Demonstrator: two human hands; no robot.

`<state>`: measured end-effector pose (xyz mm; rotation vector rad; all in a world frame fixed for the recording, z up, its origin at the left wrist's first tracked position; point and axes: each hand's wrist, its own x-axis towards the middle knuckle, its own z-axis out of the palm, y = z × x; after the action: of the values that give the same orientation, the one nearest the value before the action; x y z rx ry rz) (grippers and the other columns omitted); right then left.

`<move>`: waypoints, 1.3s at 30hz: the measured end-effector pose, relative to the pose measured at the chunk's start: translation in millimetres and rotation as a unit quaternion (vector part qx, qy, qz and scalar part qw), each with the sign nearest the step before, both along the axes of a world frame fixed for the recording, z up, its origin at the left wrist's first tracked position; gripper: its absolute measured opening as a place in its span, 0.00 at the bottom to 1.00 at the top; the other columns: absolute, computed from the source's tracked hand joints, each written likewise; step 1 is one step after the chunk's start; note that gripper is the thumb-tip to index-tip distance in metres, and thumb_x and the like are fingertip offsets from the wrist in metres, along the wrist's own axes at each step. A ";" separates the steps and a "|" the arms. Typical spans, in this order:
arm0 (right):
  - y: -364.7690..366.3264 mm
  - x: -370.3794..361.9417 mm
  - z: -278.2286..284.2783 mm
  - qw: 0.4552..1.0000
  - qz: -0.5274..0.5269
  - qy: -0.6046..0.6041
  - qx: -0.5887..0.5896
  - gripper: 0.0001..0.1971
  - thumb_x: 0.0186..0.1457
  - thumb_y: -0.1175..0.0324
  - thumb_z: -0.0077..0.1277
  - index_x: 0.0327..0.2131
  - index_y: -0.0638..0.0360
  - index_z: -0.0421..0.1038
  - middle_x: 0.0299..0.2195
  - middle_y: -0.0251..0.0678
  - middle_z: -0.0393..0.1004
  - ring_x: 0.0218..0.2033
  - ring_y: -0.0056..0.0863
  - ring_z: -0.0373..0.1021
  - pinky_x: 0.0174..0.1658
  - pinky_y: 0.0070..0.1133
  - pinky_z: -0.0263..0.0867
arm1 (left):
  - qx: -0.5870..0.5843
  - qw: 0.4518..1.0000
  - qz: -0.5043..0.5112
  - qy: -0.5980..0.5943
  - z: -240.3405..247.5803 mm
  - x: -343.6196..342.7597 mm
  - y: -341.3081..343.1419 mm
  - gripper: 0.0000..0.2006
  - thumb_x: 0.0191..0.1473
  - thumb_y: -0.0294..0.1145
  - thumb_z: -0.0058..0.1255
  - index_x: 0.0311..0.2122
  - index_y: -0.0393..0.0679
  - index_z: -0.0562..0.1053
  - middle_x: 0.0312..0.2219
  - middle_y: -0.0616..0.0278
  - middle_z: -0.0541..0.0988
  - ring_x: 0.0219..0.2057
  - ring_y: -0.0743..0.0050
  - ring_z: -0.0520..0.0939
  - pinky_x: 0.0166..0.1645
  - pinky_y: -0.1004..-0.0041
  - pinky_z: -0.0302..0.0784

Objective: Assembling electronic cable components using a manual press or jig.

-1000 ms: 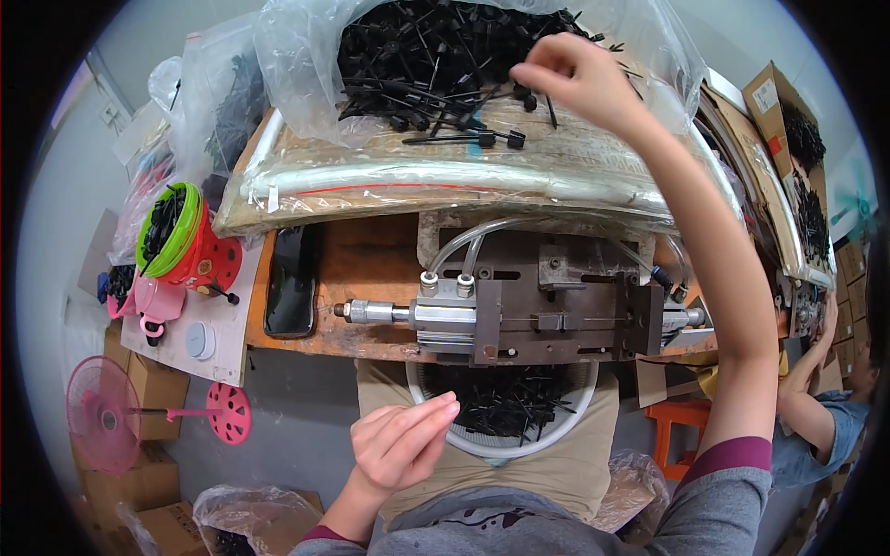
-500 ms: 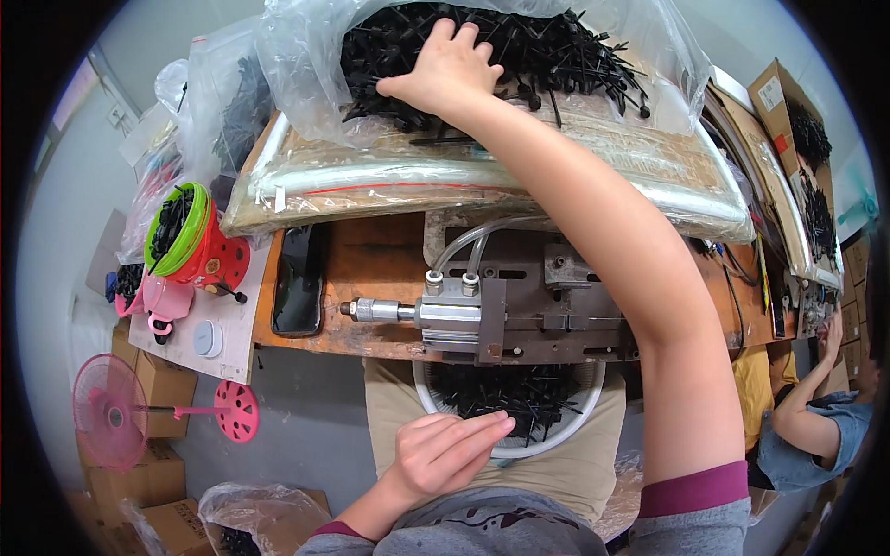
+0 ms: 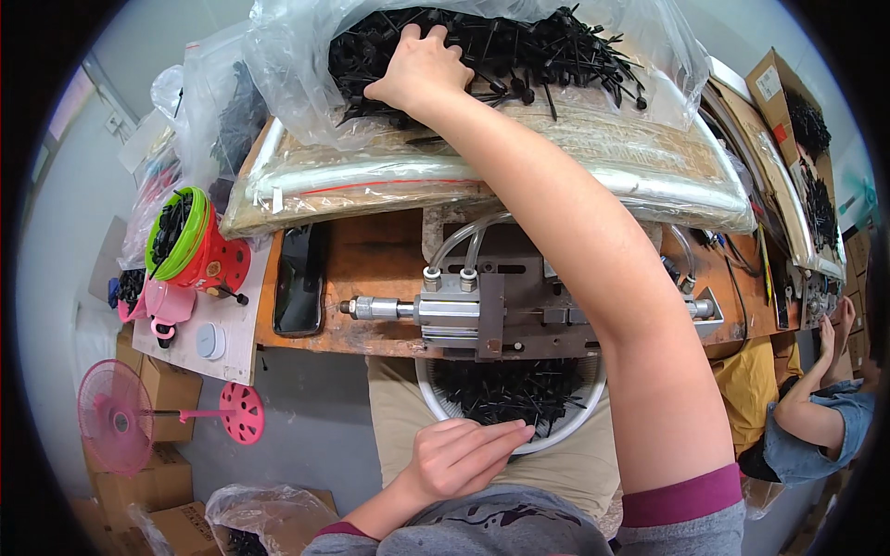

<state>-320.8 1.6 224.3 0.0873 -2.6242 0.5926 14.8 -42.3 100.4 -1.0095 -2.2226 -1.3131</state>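
Note:
My right hand (image 3: 422, 69) reaches to the far side with its fingers spread, resting on a heap of black stick-like plastic parts (image 3: 501, 56). The heap spills out of a clear plastic bag (image 3: 292, 74). Near my lap, my left hand (image 3: 468, 456) has its fingers pressed together in a pinch; whatever lies between the tips is hidden or too small to name. Those fingertips are by the near rim of a round white basket (image 3: 431, 394) that holds more of the black parts. Between my hands, a metal clamping fixture with a pneumatic cylinder (image 3: 450, 320) sits partly behind my right forearm.
A film-wrapped cardboard board (image 3: 371, 181) carries the heap. On the left are a dark phone (image 3: 298, 283), a red bucket with green rim (image 3: 218, 264), a small white round box (image 3: 210, 341) and a pink fan (image 3: 116, 417). A co-worker (image 3: 816, 417) sits at right.
My right hand has shifted a little left over the heap, its fingers still spread. My left hand has moved slightly right along the basket's near rim.

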 end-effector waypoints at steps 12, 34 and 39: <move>74.7 -1.3 21.4 0.980 0.141 -0.053 0.127 0.35 0.34 0.54 0.66 0.47 0.64 0.73 0.42 0.49 0.78 0.46 0.42 0.75 0.49 0.32 0.72 | -0.010 1.000 0.006 -0.001 -3.5 4.6 -3.0 0.18 0.38 0.17 0.60 0.40 0.38 0.80 0.34 0.59 0.84 0.24 0.72 0.82 0.28 0.78 0.75; 217.7 48.5 57.3 0.941 0.214 -0.148 0.217 0.32 0.40 0.65 0.65 0.52 0.58 0.70 0.55 0.41 0.69 0.54 0.37 0.67 0.56 0.30 0.64 | -0.031 0.999 -0.020 0.006 -3.3 7.3 11.1 0.17 0.40 0.19 0.60 0.40 0.40 0.80 0.33 0.61 0.85 0.24 0.75 0.83 0.28 0.80 0.75; 241.2 63.8 49.2 0.945 0.262 -0.044 0.192 0.17 0.44 0.65 0.65 0.39 0.58 0.78 0.49 0.36 0.72 0.46 0.35 0.70 0.49 0.29 0.68 | -0.028 0.999 -0.009 0.013 -2.2 6.4 11.4 0.17 0.40 0.18 0.60 0.40 0.41 0.80 0.35 0.61 0.85 0.25 0.76 0.83 0.28 0.80 0.75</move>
<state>-256.9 242.8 273.5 0.9194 -2.7691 0.2371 21.2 -30.9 98.2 -1.0632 -2.2482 -1.2435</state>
